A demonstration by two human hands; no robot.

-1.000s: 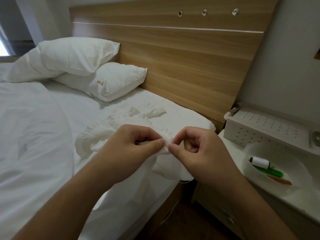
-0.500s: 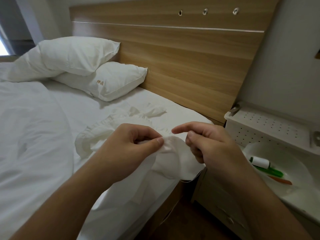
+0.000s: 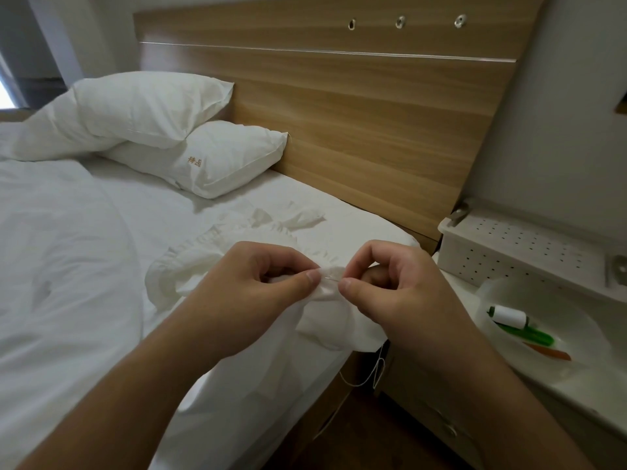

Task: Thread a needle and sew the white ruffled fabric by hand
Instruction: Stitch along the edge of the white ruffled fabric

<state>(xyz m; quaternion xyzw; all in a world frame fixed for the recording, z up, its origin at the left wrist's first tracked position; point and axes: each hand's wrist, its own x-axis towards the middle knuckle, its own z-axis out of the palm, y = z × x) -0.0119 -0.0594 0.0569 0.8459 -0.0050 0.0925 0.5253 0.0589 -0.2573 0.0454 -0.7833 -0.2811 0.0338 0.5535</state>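
My left hand (image 3: 251, 293) is curled over the white ruffled fabric (image 3: 325, 293), thumb and forefinger pressed together on a small fold of its edge, the other fingers tucked under with cloth bunched inside them. My right hand (image 3: 397, 293) sits just beside it, thumb tip and forefinger tip closed to a narrow pinch on the needle (image 3: 330, 278), a thin dark sliver lying across the fold between my two thumbs. Its point is hidden in the cloth or by my left thumb; I cannot tell which. The remaining fingers of my right hand are curled loosely behind the pinch.

The fabric is raised a little off the bed (image 3: 84, 266) where I hold it; the rest trails back over the sheet in a frilled heap toward the pillows (image 3: 217, 157), and another part hangs down below my hands over the mattress edge. A white thread (image 3: 371, 376) loops down from under my right hand, dangling in front of the dark gap beside the bed.

To my right, on the white bedside tabletop (image 3: 559, 395), a white bowl (image 3: 583, 337) holds a spool of white thread (image 3: 509, 317), a green tool (image 3: 526, 335) and an orange one (image 3: 549, 351). A white perforated box (image 3: 515, 252) stands behind the bowl, against the wall by the wooden headboard (image 3: 373, 130).
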